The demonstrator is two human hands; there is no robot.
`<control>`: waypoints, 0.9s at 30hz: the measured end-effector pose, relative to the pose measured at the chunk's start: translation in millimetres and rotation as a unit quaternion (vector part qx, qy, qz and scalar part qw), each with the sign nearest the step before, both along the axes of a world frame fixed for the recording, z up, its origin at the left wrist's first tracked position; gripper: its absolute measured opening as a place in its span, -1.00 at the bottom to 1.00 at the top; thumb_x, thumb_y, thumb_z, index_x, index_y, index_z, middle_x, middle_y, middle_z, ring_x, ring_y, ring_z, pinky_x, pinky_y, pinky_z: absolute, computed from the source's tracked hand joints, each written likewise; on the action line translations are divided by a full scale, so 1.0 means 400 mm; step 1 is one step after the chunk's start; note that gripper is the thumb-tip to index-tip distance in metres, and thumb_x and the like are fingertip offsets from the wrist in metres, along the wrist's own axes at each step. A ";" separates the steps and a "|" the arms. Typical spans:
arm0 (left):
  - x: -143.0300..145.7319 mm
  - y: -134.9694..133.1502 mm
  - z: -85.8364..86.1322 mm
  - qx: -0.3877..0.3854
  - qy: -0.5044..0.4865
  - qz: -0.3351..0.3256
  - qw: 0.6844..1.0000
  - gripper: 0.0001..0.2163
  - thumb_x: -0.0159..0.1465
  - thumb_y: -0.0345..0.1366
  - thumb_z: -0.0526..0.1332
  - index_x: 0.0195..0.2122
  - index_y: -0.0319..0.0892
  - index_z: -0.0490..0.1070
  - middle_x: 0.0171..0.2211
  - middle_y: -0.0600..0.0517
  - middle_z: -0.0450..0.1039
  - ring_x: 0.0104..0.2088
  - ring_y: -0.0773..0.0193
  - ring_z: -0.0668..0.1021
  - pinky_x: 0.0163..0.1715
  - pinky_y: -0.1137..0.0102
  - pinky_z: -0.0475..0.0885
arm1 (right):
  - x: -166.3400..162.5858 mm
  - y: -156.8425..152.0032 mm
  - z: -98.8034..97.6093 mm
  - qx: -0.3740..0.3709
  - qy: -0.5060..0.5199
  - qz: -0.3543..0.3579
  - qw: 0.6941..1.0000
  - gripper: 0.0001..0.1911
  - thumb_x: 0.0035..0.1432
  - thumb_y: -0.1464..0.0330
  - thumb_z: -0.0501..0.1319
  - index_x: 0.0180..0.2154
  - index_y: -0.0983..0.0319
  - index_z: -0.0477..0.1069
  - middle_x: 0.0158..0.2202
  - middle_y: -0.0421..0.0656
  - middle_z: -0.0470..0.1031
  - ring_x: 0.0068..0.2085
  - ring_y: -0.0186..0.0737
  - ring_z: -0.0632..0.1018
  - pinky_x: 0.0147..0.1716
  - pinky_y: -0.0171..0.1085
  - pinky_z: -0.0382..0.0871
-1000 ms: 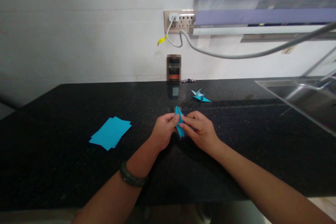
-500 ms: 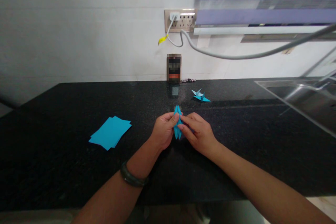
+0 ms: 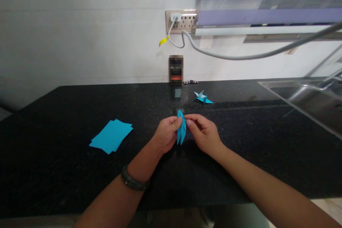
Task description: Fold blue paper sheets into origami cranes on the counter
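A folded piece of blue origami paper (image 3: 181, 133), long and narrow with pointed ends, is held upright between my hands above the dark counter. My left hand (image 3: 167, 132) is closed on its left side, the thumb lying across its front. My right hand (image 3: 205, 131) pinches its right edge between thumb and forefinger. The lower end shows two separate points side by side. Beyond the hands, two folded paper cranes (image 3: 205, 99), one pale and one bright blue, sit close together.
A stack of blue paper sheets (image 3: 111, 136) lies to the left on the black countertop (image 3: 66, 181). A phone (image 3: 176, 69) leans against the wall, beside a beaded strap (image 3: 190, 82). On the right is a metal sink (image 3: 315, 103). A grey cable (image 3: 229, 57) hangs from the wall socket (image 3: 181, 22).
My right fingers have shifted from the front of the folded paper to its right edge and now pinch there. The paper has turned slightly. The left hand keeps its hold.
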State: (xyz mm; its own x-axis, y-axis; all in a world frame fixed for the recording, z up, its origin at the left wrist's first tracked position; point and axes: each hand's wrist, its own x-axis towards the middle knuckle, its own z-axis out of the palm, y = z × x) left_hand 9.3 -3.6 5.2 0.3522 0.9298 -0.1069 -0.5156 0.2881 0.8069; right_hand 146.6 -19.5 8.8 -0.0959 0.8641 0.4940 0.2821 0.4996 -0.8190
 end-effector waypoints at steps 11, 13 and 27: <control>0.004 0.000 -0.005 0.046 0.034 0.011 0.998 -0.74 0.01 -0.16 0.31 -0.54 -0.27 0.36 -0.65 0.08 0.36 -0.64 0.42 0.38 -0.56 0.48 0.33 | -0.009 -0.002 0.021 -0.181 0.131 0.039 0.974 -0.76 0.00 0.22 0.18 -0.52 0.26 0.30 -0.63 -0.27 0.35 -0.62 -0.42 0.36 -0.60 -0.37 0.28; 0.004 0.001 -0.003 0.036 0.044 0.036 0.998 -0.73 -0.02 -0.16 0.33 -0.55 -0.27 0.34 -0.66 0.10 0.33 -0.64 0.44 0.36 -0.59 0.50 0.30 | -0.010 -0.004 0.022 -0.187 0.112 0.044 0.975 -0.79 -0.01 0.24 0.19 -0.51 0.26 0.32 -0.65 -0.28 0.33 -0.64 -0.42 0.34 -0.62 -0.38 0.26; 0.016 -0.004 -0.012 0.091 0.102 0.080 0.987 -0.71 0.02 -0.11 0.29 -0.53 -0.24 0.29 -0.66 0.16 0.25 -0.65 0.50 0.28 -0.64 0.55 0.19 | -0.034 -0.015 0.006 -0.130 0.032 -0.057 0.989 -0.86 -0.06 0.34 0.18 -0.58 0.24 0.31 -0.69 -0.27 0.32 -0.65 -0.41 0.31 -0.66 -0.41 0.19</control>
State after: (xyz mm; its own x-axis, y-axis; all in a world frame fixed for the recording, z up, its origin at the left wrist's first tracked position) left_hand 15.6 -5.2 0.6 0.1872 0.9822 0.0135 -0.3638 0.0565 0.9298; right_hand 133.1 -25.4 11.2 0.0345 0.9664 0.2549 0.2675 0.2368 -0.9340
